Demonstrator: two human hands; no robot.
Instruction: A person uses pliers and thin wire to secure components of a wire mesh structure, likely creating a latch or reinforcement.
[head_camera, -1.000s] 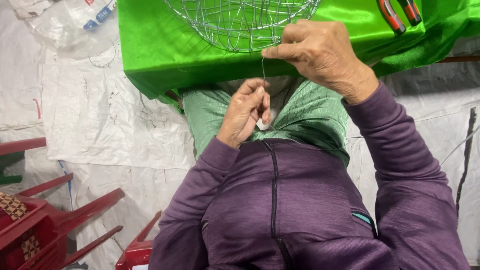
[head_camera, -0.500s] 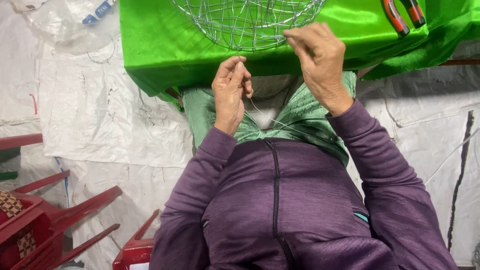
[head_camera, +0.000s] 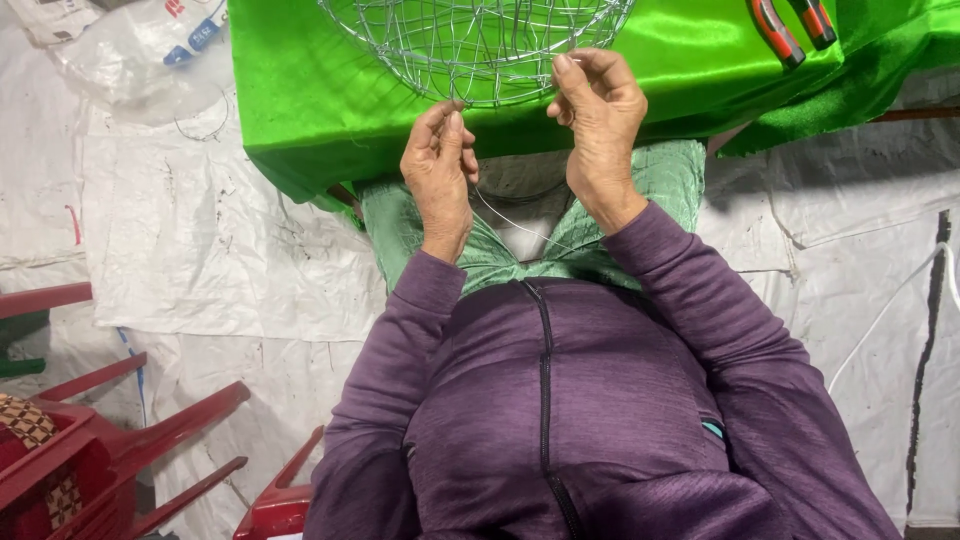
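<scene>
Both hands pinched a thin pale wire strand (head_camera: 520, 228) at the rim of a round silver wire-mesh frame (head_camera: 478, 50) on the green satin-covered table (head_camera: 300, 110), left hand (head_camera: 440, 170) low, right hand (head_camera: 598, 120) at the rim; a hard tug might have kinked the strand or slid the frame off.

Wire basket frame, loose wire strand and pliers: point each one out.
Wire basket frame (head_camera: 480, 50), head view, on the mesh above the near rim.
Loose wire strand (head_camera: 510, 222), head view, mid-length below the left hand.
Pliers (head_camera: 775, 32), head view, on one red and black handle at the top right.
</scene>
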